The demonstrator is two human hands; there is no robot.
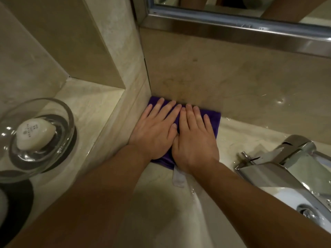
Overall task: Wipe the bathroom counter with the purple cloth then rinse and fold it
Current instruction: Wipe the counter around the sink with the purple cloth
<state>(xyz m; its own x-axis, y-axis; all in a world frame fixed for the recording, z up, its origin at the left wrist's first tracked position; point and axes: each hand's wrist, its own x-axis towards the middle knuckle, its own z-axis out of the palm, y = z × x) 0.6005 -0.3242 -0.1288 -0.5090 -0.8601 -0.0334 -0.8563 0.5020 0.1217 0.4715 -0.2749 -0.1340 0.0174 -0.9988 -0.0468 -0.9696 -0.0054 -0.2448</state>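
Under both palms, pushed right into the corner where the side wall meets the back wall, sits the purple cloth. Left hand is flat on it, fingers straight and fanned apart, tips almost at the back wall. Right hand lies just beside it, the two touching at the thumbs, fingers straight and close together, pressing down as well; neither hand curls round the fabric. Purple shows past the right hand's little finger and between the two wrists, and a white tag pokes out from the cloth's near edge, just below the right wrist. All of it rests on the pale stone surface, wet and glinting to the right of the right hand. Further right, a chrome faucet stands over the white basin. Off to the left of the left hand, up on a raised ledge, a glass dish holds a white bar of soap.
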